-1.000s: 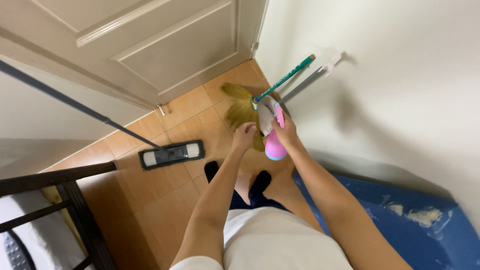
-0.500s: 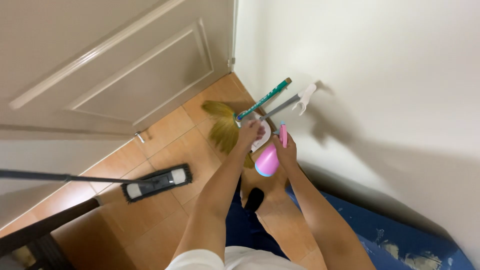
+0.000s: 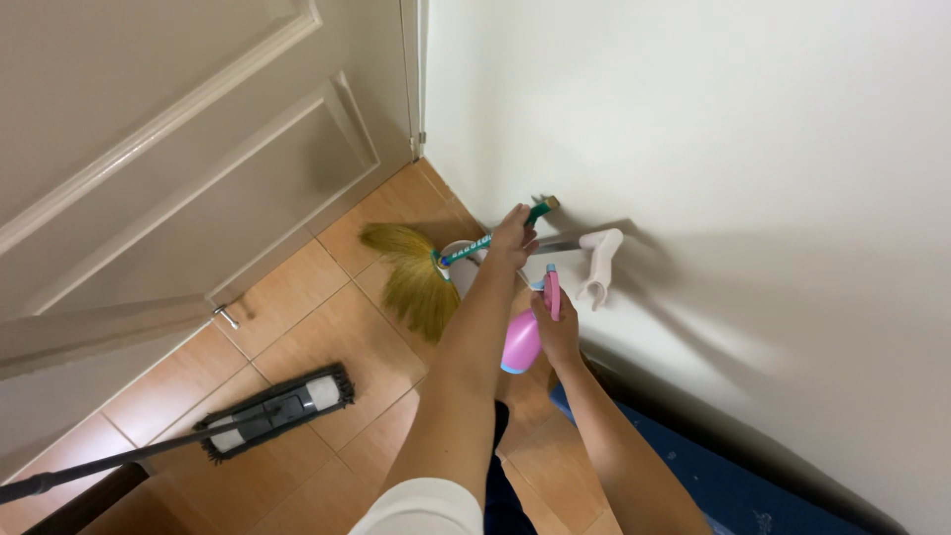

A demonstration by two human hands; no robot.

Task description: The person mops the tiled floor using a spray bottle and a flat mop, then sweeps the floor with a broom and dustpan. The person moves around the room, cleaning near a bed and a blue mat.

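My left hand [image 3: 513, 234] is wrapped around the green handle of a straw broom [image 3: 409, 273] that leans into the corner against the white wall. The broom's yellow-brown bristles fan out over the tile floor. My right hand [image 3: 557, 332] grips a pink spray bottle [image 3: 522, 338] by its neck, just below and right of the left hand. A white-handled tool [image 3: 598, 258] rests against the wall right beside the broom handle, and a pale round object sits behind my left forearm, mostly hidden.
A flat mop [image 3: 272, 409] with a long dark pole lies on the orange tile floor at lower left. A cream panelled door [image 3: 178, 168] stands open on the left. A blue mat [image 3: 733, 485] runs along the wall at lower right.
My left hand has slid up and closed on the broom handle. The pink bottle has dropped lower in my right hand. The view has swung toward the wall.
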